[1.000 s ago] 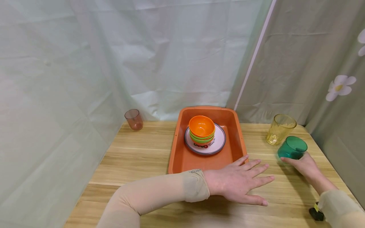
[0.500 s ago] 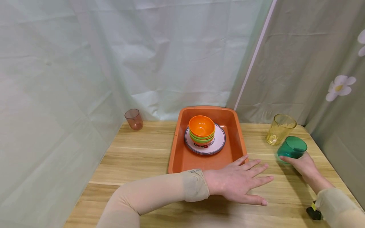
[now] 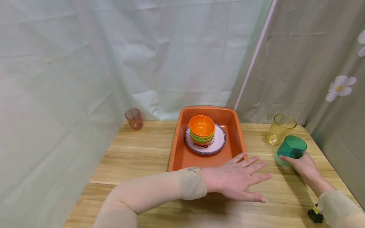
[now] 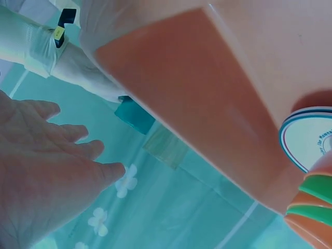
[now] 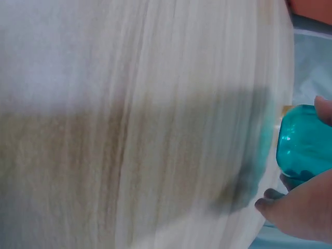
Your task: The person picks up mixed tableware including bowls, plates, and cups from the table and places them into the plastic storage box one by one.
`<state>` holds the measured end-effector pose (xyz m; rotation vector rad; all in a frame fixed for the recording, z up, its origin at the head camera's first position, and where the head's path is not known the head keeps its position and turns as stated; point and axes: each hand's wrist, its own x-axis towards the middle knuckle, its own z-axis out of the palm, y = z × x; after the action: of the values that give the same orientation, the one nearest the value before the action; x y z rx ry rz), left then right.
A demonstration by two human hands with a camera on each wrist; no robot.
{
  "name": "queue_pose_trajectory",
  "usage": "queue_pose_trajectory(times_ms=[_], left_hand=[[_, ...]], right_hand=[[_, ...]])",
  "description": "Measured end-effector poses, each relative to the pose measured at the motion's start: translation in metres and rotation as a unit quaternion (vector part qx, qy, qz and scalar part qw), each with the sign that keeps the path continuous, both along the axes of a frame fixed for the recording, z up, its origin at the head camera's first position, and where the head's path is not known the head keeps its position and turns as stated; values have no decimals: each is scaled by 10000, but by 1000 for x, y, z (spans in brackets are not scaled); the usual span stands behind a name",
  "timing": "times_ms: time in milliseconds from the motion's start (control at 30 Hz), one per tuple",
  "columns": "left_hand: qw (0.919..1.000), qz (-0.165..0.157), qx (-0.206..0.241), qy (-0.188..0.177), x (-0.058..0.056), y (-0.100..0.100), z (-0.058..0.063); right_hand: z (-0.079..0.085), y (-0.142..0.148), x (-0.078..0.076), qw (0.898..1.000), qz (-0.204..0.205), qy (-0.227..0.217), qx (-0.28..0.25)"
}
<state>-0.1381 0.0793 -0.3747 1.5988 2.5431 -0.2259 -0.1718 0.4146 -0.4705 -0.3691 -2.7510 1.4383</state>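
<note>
My right hand [image 3: 303,167] grips a clear green cup [image 3: 293,146] at the right of the wooden table. In the right wrist view thumb and fingers lie on either side of this cup [image 5: 306,142], whose shadow falls on the tabletop. Just behind it stands a taller clear yellow cup [image 3: 280,128]. My left hand [image 3: 235,180], palm down with straight, spread fingers, is over the front right corner of an orange tub [image 3: 194,161] and holds nothing. Inside the tub, a stack of orange and green bowls [image 3: 201,126] sits on white plates [image 3: 219,142] with dark rims.
A small clear pink cup [image 3: 134,119] stands at the table's back left corner. Pale curtains [image 3: 176,63] hang behind the table and along both sides. My left forearm [image 3: 154,190] crosses in front of the tub. A black strap [image 3: 315,215] shows at my right wrist.
My left hand has shifted very slightly left and away from me. The right hand keeps hold of the green cup, almost still; the tub, bowls and other cups stay where they were.
</note>
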Motion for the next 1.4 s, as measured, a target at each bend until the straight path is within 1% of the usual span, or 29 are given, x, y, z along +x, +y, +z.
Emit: queue_pose_trajectory(times_ms=[233,333,600,867,1033,1100,1200,1333,1400], left_hand=[[9998,-8,149,165,-7,-7,5],[9996,-17,243,175,-9,-10,7],[9986,-18,478,208,-15,-25,10],[9979,198,522,322,-27,-42,12],[9971,385,637,130,-37,-57,12],[9966,498,658,38,-40,-65,12],[9955,649,685,72,-46,-76,10],[9926,910,798,67,-51,-97,7],[9907,1034,885,57,-54,-108,6]], right_hand=[[8,-5,5,9999,-55,145,36],[12,-7,7,9998,-65,184,104],[24,-17,11,9989,88,388,240],[43,-28,12,9980,373,468,205],[56,-40,12,9971,538,472,245],[62,-46,12,9965,620,501,259],[69,-56,13,9949,759,593,286],[79,-68,15,9928,929,681,316],[84,-73,15,9923,1005,653,311]])
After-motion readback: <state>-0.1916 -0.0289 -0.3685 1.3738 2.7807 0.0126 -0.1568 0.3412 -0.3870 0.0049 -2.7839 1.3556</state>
